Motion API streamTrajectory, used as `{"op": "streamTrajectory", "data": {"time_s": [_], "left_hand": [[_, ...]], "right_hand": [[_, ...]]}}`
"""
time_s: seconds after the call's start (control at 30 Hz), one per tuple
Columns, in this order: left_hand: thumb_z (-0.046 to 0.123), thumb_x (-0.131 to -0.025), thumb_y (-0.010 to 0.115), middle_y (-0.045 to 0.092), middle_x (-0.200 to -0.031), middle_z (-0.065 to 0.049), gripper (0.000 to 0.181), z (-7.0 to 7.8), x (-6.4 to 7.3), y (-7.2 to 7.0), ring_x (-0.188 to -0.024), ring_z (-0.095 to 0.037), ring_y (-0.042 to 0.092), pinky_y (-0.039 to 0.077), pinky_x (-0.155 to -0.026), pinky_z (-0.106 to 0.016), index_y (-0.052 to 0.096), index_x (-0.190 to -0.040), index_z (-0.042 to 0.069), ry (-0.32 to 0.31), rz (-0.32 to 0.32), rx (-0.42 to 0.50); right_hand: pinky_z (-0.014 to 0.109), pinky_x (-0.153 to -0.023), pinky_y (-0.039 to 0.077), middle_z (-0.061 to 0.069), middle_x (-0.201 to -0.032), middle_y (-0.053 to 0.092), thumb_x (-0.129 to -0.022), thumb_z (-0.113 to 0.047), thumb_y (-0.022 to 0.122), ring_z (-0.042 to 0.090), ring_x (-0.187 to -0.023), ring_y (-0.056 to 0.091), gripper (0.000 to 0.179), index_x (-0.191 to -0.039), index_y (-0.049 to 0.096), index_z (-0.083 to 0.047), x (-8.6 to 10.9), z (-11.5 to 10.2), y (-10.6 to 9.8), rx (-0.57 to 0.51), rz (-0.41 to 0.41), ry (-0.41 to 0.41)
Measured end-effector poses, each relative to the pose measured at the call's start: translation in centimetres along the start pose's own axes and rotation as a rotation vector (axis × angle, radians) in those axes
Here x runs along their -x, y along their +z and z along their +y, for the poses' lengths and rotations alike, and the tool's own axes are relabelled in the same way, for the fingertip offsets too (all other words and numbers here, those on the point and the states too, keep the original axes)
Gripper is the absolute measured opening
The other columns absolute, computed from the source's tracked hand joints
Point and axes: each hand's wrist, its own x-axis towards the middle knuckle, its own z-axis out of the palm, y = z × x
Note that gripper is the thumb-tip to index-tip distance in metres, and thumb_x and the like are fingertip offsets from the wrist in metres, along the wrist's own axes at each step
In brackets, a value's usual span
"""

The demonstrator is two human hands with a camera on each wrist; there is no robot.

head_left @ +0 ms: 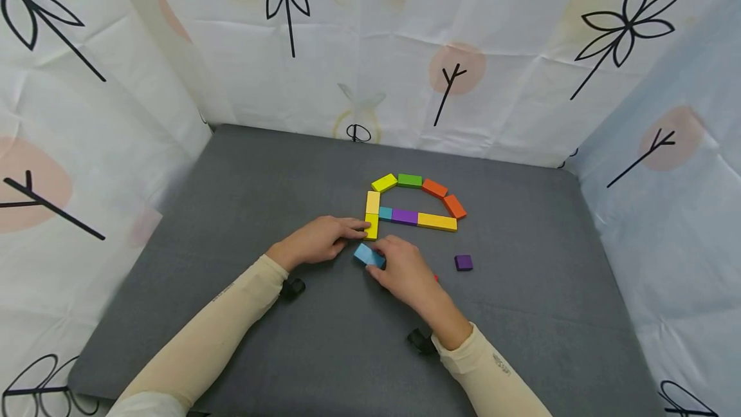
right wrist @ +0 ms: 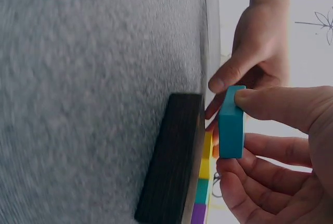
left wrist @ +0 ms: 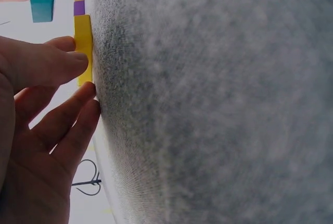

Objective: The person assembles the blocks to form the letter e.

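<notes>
A light blue block [head_left: 369, 255] is pinched between the thumb and fingers of my right hand [head_left: 405, 269], raised in front of the block outline. In the right wrist view this blue block [right wrist: 232, 125] stands on end in the grip. My left hand [head_left: 318, 239] reaches in from the left, its fingertips touching the yellow block [head_left: 371, 226] at the near end of a short column. A pale yellow block [head_left: 373, 202] continues that column. From it a row runs right: a teal block [head_left: 384, 213], a purple block [head_left: 404, 217] and a long orange-yellow block [head_left: 437, 222].
Beyond the row curve a yellow block [head_left: 384, 183], a green block [head_left: 410, 181] and two orange blocks [head_left: 435, 188]. A loose purple block [head_left: 463, 262] lies right of my right hand. Something red [head_left: 437, 278] peeks from behind that wrist. A dark bar [right wrist: 174, 156] lies close to the right wrist camera.
</notes>
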Motion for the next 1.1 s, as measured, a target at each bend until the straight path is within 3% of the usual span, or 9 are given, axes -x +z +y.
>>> {"op": "streamTrajectory", "data": {"time_s": [0.3, 0.73, 1.1], "left_hand": [[-0.007, -0.104, 0.059, 0.056, -0.16, -0.004, 0.047, -0.4, -0.1, 0.2, -0.144, -0.026, 0.056, 0.049, -0.113, -0.046, 0.07, -0.146, 0.01, 0.011, 0.004, -0.036], [-0.008, -0.104, 0.058, 0.056, -0.16, -0.003, 0.047, -0.3, -0.1, 0.1, -0.143, -0.025, 0.057, 0.05, -0.111, -0.044, 0.07, -0.146, 0.01, 0.013, 0.006, -0.026], [-0.007, -0.104, 0.058, 0.056, -0.16, -0.004, 0.047, -0.3, 0.0, 0.0, -0.142, -0.026, 0.057, 0.051, -0.109, -0.044, 0.07, -0.146, 0.01, 0.008, 0.006, -0.016]], "right_hand": [[0.037, -0.076, 0.056, 0.003, -0.097, 0.068, -0.091, -0.025, 0.092, 0.018, -0.081, 0.059, 0.031, -0.111, 0.076, -0.007, -0.4, 1.0, -0.2, -0.006, 0.011, 0.09], [0.039, -0.077, 0.055, 0.002, -0.092, 0.066, -0.092, -0.027, 0.091, 0.019, -0.08, 0.058, 0.03, -0.108, 0.075, -0.007, -0.9, 1.7, 0.2, 0.004, -0.012, 0.158], [0.035, -0.07, 0.051, 0.001, -0.085, 0.063, -0.091, -0.027, 0.091, 0.019, -0.075, 0.056, 0.031, -0.107, 0.075, -0.006, -1.2, 1.7, 0.4, 0.011, -0.042, 0.189]]}}
